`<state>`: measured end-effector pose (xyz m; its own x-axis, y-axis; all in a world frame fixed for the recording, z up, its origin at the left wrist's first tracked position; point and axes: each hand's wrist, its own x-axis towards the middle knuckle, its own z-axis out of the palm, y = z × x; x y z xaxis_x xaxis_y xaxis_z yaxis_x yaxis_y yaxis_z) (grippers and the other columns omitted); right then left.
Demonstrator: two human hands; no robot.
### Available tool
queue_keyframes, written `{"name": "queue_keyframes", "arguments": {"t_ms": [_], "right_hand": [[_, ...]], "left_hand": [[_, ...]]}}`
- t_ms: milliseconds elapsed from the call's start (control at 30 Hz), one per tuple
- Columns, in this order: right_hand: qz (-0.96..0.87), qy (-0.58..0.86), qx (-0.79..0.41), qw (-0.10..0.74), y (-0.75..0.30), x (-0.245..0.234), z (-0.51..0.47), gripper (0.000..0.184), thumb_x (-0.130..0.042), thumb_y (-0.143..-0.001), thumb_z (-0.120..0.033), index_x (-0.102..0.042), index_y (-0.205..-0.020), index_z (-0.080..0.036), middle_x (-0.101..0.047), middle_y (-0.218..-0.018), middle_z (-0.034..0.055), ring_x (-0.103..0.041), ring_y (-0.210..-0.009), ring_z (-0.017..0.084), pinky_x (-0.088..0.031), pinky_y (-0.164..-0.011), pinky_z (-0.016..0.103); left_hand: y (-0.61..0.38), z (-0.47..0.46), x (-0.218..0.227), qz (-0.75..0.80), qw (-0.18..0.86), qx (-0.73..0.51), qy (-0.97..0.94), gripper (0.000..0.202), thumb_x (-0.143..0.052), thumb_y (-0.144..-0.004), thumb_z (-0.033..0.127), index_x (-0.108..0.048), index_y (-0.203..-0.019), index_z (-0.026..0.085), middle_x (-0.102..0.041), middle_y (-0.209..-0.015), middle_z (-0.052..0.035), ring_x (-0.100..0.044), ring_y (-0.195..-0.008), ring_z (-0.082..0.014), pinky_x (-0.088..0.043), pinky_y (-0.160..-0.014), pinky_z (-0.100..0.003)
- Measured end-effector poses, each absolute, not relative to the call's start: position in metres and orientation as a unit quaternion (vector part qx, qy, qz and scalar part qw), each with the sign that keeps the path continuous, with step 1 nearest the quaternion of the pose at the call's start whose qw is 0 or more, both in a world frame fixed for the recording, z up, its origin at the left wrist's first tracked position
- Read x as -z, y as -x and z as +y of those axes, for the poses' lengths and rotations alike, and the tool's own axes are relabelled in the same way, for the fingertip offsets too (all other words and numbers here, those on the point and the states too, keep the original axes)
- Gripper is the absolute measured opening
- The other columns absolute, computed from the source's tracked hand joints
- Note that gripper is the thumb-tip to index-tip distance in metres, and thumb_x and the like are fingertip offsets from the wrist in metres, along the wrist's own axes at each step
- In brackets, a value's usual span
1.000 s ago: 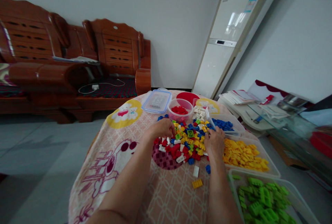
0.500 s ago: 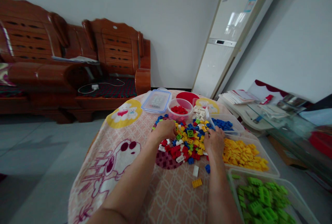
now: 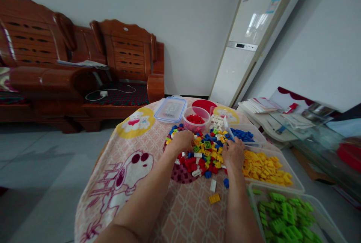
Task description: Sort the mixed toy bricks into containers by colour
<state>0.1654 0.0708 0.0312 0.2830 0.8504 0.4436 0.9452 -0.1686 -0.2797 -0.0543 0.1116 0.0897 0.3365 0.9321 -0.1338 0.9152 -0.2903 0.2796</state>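
Observation:
A heap of mixed red, yellow, blue, white and green toy bricks lies on a pink cartoon cloth. My left hand rests on the heap's left side with its fingers curled down into the bricks; what they hold is hidden. My right hand sits at the heap's right edge, fingers bent and pinching among the bricks beside the tray of yellow bricks. A white brick, a blue brick and a yellow brick lie apart, nearer to me.
Sorted containers ring the heap: a green-brick bin at lower right, a blue-brick tray, white bricks, a tub of red bricks and a clear lid. A wooden sofa stands behind, a glass table to the right.
My left hand has slid slightly right and toward me, deeper into the heap. The right hand has barely shifted at the heap's right edge.

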Motion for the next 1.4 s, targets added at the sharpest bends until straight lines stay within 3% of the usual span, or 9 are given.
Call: {"name": "queue_keyframes", "arguments": {"t_ms": [167, 333, 467, 600, 867, 1033, 1200, 1300, 1400], "right_hand": [[-0.595, 0.753, 0.106, 0.261, -0.166, -0.029, 0.072, 0.033, -0.048, -0.089, -0.022, -0.074, -0.105, -0.012, -0.053, -0.133, 0.0198, -0.039, -0.127, 0.034, -0.038, -0.099, 0.043], [-0.596, 0.753, 0.103, 0.257, -0.167, -0.029, 0.073, 0.033, -0.048, -0.089, -0.022, -0.074, -0.107, -0.012, -0.052, -0.134, 0.0205, -0.039, -0.127, 0.034, -0.038, -0.100, 0.043], [-0.593, 0.759, 0.099, 0.250, -0.167, -0.028, 0.073, 0.033, -0.048, -0.090, -0.023, -0.073, -0.108, -0.012, -0.051, -0.135, 0.0201, -0.038, -0.129, 0.034, -0.037, -0.102, 0.043], [-0.592, 0.759, 0.102, 0.250, -0.167, -0.027, 0.074, 0.033, -0.048, -0.090, -0.022, -0.073, -0.108, -0.012, -0.052, -0.135, 0.0199, -0.038, -0.128, 0.034, -0.037, -0.102, 0.043], [-0.593, 0.763, 0.092, 0.240, -0.165, -0.033, 0.071, 0.031, -0.050, -0.090, -0.021, -0.074, -0.108, -0.011, -0.052, -0.135, 0.0208, -0.039, -0.129, 0.035, -0.039, -0.100, 0.042], [-0.592, 0.764, 0.090, 0.239, -0.164, -0.034, 0.070, 0.031, -0.050, -0.091, -0.022, -0.073, -0.108, -0.012, -0.051, -0.136, 0.0201, -0.038, -0.129, 0.034, -0.039, -0.100, 0.041], [-0.595, 0.761, 0.095, 0.240, -0.165, -0.034, 0.069, 0.032, -0.050, -0.091, -0.021, -0.073, -0.111, -0.011, -0.052, -0.136, 0.0202, -0.039, -0.128, 0.034, -0.039, -0.101, 0.041], [-0.594, 0.760, 0.097, 0.244, -0.165, -0.033, 0.070, 0.032, -0.050, -0.091, -0.021, -0.073, -0.111, -0.011, -0.052, -0.135, 0.0200, -0.040, -0.128, 0.034, -0.038, -0.101, 0.041], [-0.596, 0.758, 0.099, 0.245, -0.166, -0.031, 0.071, 0.032, -0.051, -0.090, -0.021, -0.073, -0.110, -0.011, -0.053, -0.134, 0.0206, -0.040, -0.128, 0.034, -0.037, -0.102, 0.042]], "left_hand": [[0.053, 0.110, -0.091, 0.592, 0.144, -0.003, -0.793, 0.023, -0.078, -0.059, 0.027, -0.078, -0.080, 0.017, -0.074, -0.078, -0.0124, -0.070, -0.088, -0.0299, -0.054, -0.078, -0.034], [0.060, 0.111, -0.093, 0.578, 0.170, -0.027, -0.798, 0.012, -0.073, -0.059, 0.020, -0.076, -0.070, 0.016, -0.071, -0.065, -0.0086, -0.069, -0.073, -0.0242, -0.051, -0.066, -0.027], [0.081, 0.116, -0.095, 0.560, 0.269, -0.069, -0.781, 0.013, -0.067, -0.065, 0.021, -0.068, -0.053, 0.017, -0.061, -0.047, -0.0009, -0.059, -0.052, -0.0130, -0.043, -0.052, -0.019], [0.102, 0.125, -0.091, 0.540, 0.380, -0.166, -0.733, 0.020, -0.066, -0.073, 0.027, -0.068, -0.056, 0.015, -0.062, -0.049, 0.0003, -0.054, -0.045, -0.0091, -0.041, -0.047, -0.018], [0.067, 0.139, -0.072, 0.499, 0.521, -0.531, -0.444, 0.018, -0.072, -0.076, 0.028, -0.066, -0.080, 0.012, -0.070, -0.066, -0.0011, -0.065, -0.058, -0.0100, -0.055, -0.062, -0.022], [0.045, 0.141, -0.062, 0.429, 0.537, -0.624, -0.372, 0.036, -0.074, -0.075, 0.030, -0.063, -0.103, 0.011, -0.074, -0.084, -0.0048, -0.071, -0.077, -0.0128, -0.057, -0.079, -0.027], [0.050, 0.141, -0.066, 0.416, 0.507, -0.612, -0.441, 0.049, -0.073, -0.072, 0.027, -0.060, -0.117, 0.011, -0.074, -0.099, -0.0090, -0.071, -0.089, -0.0162, -0.056, -0.080, -0.027], [0.063, 0.135, -0.075, 0.444, 0.490, -0.509, -0.552, 0.030, -0.068, -0.073, 0.026, -0.067, -0.098, 0.010, -0.074, -0.080, -0.0047, -0.068, -0.072, -0.0133, -0.055, -0.071, -0.024], [0.075, 0.124, -0.088, 0.454, 0.474, -0.276, -0.702, 0.013, -0.065, -0.072, 0.025, -0.068, -0.075, 0.013, -0.067, -0.059, -0.0002, -0.063, -0.056, -0.0123, -0.051, -0.057, -0.021]]}}
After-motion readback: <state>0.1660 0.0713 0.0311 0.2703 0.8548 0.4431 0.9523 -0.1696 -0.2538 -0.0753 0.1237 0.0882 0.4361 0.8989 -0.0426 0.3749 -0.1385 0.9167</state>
